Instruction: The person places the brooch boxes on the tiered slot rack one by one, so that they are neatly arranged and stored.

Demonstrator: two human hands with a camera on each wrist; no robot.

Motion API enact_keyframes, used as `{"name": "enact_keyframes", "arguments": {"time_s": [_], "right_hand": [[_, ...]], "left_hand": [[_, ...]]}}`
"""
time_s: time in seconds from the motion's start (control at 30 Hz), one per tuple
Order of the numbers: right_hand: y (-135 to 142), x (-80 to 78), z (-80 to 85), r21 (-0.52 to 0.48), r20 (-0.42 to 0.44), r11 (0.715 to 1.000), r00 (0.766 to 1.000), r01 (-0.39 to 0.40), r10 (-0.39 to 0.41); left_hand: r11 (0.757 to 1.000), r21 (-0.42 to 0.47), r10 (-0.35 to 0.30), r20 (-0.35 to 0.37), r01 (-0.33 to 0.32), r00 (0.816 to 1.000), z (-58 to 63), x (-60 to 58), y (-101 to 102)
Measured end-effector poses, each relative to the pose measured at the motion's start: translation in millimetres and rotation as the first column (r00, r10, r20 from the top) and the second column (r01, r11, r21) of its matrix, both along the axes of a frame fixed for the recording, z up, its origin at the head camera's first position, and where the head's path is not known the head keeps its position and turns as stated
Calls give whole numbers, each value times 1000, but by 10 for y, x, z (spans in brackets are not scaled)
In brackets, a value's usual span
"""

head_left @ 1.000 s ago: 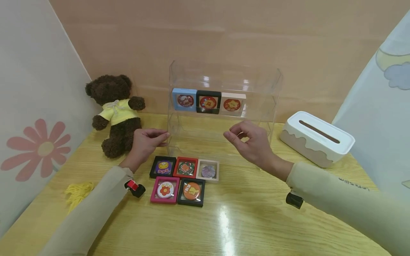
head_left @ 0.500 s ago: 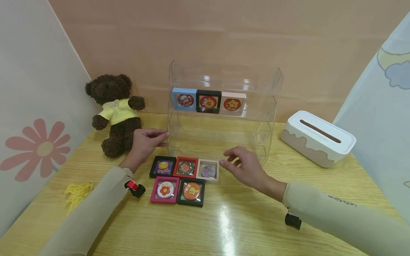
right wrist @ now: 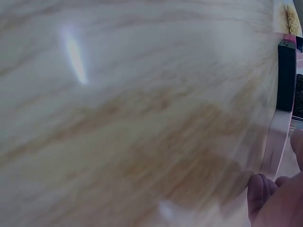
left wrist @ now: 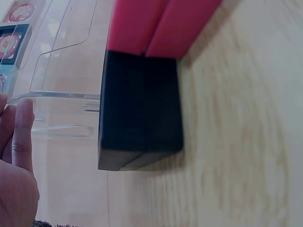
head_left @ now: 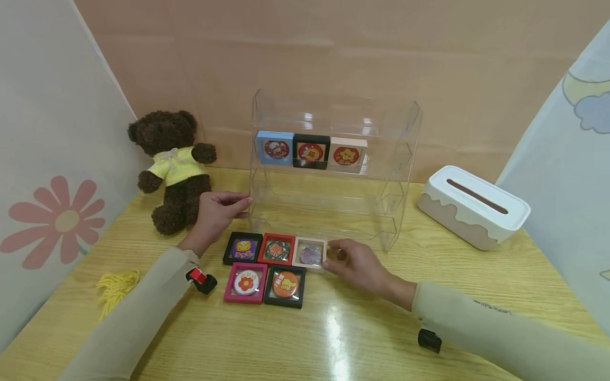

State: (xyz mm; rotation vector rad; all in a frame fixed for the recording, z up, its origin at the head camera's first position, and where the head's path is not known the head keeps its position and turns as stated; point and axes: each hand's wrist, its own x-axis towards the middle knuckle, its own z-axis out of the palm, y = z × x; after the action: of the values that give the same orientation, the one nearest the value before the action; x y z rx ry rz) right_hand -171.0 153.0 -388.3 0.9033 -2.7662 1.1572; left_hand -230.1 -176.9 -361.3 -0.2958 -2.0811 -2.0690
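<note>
My left hand pinches the left side edge of a clear acrylic display rack; its fingers also show at the rack's edge in the left wrist view. My right hand is at the right side of a beige-framed badge case, thumb by the lower corner and forefinger by the upper one. That case lies flat, last in a row beside a red case and a black case. In front lie a pink case and a black case with an orange badge.
Upright on an upper shelf of the rack stand a blue, a black and a beige case. A brown teddy bear sits left, yellow yarn lies near the left arm, and a white tissue box stands right.
My right hand has come down from in front of the rack, toward me, to the beige case on the table. My left hand has stayed at the rack's side edge.
</note>
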Motion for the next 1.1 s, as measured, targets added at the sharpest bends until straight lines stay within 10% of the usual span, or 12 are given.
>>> {"name": "enact_keyframes", "arguments": {"time_s": [1.1], "right_hand": [[-42, 14, -38, 16, 77, 998, 996, 54, -55]], "left_hand": [[1000, 12, -11, 8, 11, 1000, 0, 8, 4]]}}
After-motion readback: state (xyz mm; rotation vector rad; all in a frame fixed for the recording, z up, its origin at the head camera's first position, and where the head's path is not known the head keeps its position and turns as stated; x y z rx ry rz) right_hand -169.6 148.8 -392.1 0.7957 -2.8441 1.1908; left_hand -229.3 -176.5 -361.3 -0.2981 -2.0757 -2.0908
